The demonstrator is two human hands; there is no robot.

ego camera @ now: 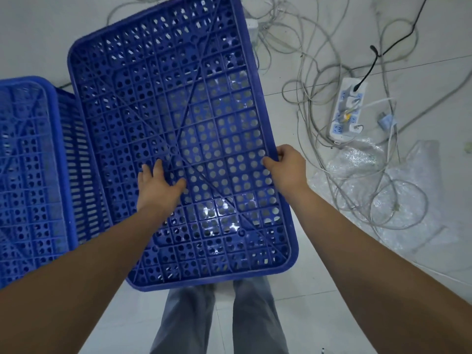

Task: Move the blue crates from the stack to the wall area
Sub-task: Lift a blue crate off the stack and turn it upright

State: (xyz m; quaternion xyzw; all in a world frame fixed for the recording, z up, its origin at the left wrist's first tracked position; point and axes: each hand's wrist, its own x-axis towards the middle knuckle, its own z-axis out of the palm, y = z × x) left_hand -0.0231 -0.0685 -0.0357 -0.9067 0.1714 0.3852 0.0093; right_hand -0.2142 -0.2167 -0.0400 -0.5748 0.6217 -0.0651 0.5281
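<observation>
- Two bare forearms reach forward from the bottom corners of the view, and below them the person's grey trouser legs (219,318) stand on the pale tiled floor (319,302).
- Left hand (158,186) lies flat on the perforated base of the blue crate (178,139), fingers spread and pressed against the grid — it clasps nothing, only rests palm-down a little left of the crate's middle.
- Right hand (286,166) is curled around the crate's right long edge, thumb on the base side and fingers wrapped over the rim, so it has a firm hold of that edge.
- Between the two hands the crate is turned with its underside toward the camera, its diagonal ribs and round holes showing; its near short edge hangs just above the trouser legs and its far end tilts away toward the top of the view.
- Just to the left, touching or nearly touching the held crate, sits a stack of blue crates (33,180), also bottom-up — its slotted side wall shows beside the held crate's left edge.
- On the floor to the right, well apart from the crate, lie a white power strip (346,111) with plugs in it, a tangle of grey cables (319,80), one black cable (370,65) and some clear plastic wrap (378,190).
</observation>
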